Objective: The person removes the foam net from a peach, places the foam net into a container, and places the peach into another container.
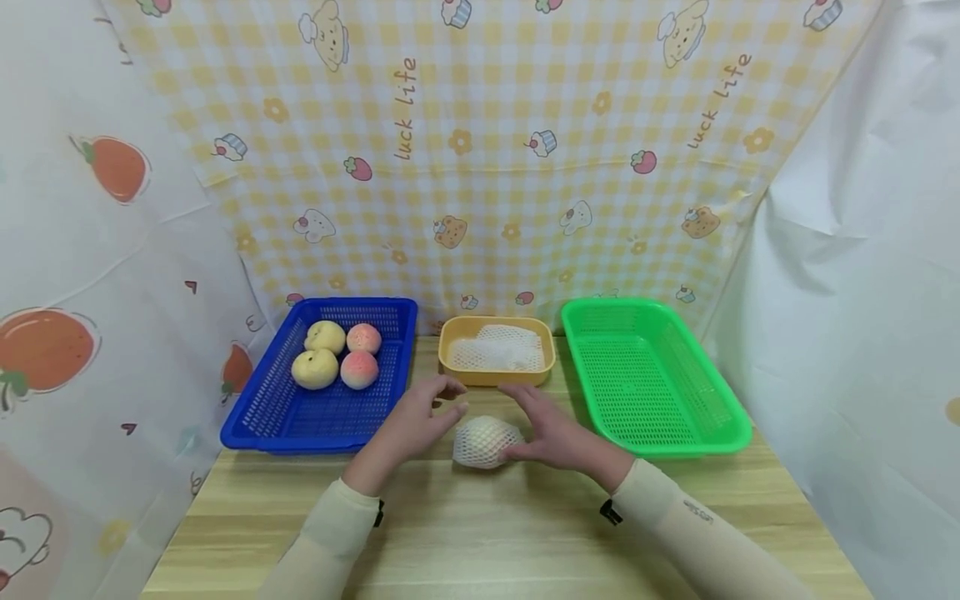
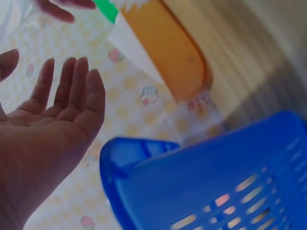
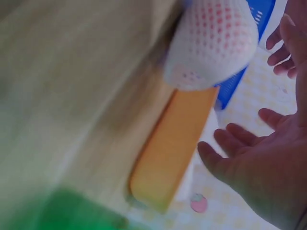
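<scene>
A peach [image 1: 483,442] wrapped in a white foam net lies on the wooden table between the two hands. Red skin shows through the mesh of the peach [image 3: 216,40] in the right wrist view. My left hand [image 1: 417,423] hovers at its left with fingers extended, holding nothing; the palm of the left hand [image 2: 60,117] shows in the left wrist view. On the other side, my right hand [image 1: 553,435] has its fingers spread, and its thumb overlaps the net's right edge in the head view. Relaxed fingers show on the right hand [image 3: 259,160] in the right wrist view.
At the left, a blue basket [image 1: 318,425] contains several unwrapped peaches [image 1: 360,369], yellow and pink. A shallow orange-yellow box [image 1: 495,377] with white foam nets [image 1: 510,346] stands behind the hands. The green basket [image 1: 645,400] is at the right. A checked curtain [image 1: 480,192] hangs behind.
</scene>
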Demonstrator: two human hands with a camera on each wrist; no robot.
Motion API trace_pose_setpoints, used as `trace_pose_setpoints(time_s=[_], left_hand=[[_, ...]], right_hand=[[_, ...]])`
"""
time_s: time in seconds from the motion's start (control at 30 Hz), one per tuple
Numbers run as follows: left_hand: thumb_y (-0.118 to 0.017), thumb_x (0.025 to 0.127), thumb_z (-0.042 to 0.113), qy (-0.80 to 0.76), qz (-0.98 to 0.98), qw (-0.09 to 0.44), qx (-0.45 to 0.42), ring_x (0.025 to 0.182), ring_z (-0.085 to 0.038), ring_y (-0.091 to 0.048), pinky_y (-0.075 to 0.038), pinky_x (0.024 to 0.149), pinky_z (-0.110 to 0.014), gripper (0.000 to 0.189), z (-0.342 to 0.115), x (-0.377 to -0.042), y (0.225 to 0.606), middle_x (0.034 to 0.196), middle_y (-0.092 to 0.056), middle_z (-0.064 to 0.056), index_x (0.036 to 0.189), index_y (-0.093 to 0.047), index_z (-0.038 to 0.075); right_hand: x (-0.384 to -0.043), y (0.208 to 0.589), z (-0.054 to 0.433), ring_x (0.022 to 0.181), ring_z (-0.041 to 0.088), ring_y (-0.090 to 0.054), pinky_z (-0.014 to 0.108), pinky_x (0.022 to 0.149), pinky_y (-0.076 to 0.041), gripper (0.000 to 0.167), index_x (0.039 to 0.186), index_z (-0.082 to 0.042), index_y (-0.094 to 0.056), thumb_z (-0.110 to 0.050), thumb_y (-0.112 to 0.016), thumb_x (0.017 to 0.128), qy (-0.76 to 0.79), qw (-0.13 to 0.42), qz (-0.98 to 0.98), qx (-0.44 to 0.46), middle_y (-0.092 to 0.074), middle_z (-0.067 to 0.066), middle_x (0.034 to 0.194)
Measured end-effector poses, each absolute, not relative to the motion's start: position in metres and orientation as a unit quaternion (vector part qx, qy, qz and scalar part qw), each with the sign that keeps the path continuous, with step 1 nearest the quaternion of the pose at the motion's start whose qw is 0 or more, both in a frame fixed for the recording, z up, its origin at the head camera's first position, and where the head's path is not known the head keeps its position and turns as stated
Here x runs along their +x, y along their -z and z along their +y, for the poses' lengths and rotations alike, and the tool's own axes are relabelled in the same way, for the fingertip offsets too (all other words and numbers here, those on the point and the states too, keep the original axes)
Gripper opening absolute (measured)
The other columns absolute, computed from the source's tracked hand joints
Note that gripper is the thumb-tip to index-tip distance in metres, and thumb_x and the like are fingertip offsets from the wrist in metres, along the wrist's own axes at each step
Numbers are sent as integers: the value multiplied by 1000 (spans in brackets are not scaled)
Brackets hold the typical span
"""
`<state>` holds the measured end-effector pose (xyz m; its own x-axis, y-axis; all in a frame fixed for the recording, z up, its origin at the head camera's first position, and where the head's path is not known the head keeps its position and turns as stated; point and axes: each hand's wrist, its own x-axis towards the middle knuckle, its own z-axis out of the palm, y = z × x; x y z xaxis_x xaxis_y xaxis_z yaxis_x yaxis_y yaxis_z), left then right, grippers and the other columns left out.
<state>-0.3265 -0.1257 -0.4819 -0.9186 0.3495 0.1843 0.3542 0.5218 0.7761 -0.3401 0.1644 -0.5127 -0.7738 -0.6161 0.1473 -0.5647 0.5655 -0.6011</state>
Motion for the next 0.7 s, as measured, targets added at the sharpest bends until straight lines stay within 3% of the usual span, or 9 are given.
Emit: trace_pose_setpoints(time_s=[0.17, 0.37, 0.53, 0.7], left_hand=[[-72, 110, 23, 466, -866, -16, -181, 132, -35, -64, -52, 112, -59, 27, -125, -322, 495, 135, -71, -12, 133, -71, 9], [-73, 108, 21, 470, -866, -22, -169, 133, -33, -63, -53, 111, -58, 27, -125, -318, 505, 136, -70, -11, 134, -71, 11], [-73, 109, 23, 475, -865, -28, -160, 133, -34, -63, -54, 109, -59, 29, -124, -315, 509, 137, -69, -13, 134, -71, 11], [-73, 109, 23, 478, -864, -27, -156, 133, -33, -63, -54, 109, -58, 25, -125, -311, 510, 135, -68, -9, 132, -72, 13]], right_hand=[[-343, 527, 160, 154, 47, -43, 66, 122, -39, 107, 171, -5, -35, -42, -95, 89, 379, 103, 868, -303, -41, 24, 169], [-351, 547, 154, 145, 40, -53, 58, 120, -44, 107, 171, -7, -34, -39, -95, 90, 426, 161, 849, -267, -49, 23, 163], [-353, 554, 148, 142, 33, -57, 55, 119, -45, 103, 170, -8, -37, -37, -95, 90, 445, 176, 838, -262, -52, 17, 162], [-351, 558, 143, 137, 27, -60, 53, 114, -50, 90, 164, -17, -47, -38, -94, 90, 447, 181, 835, -265, -57, 9, 157]])
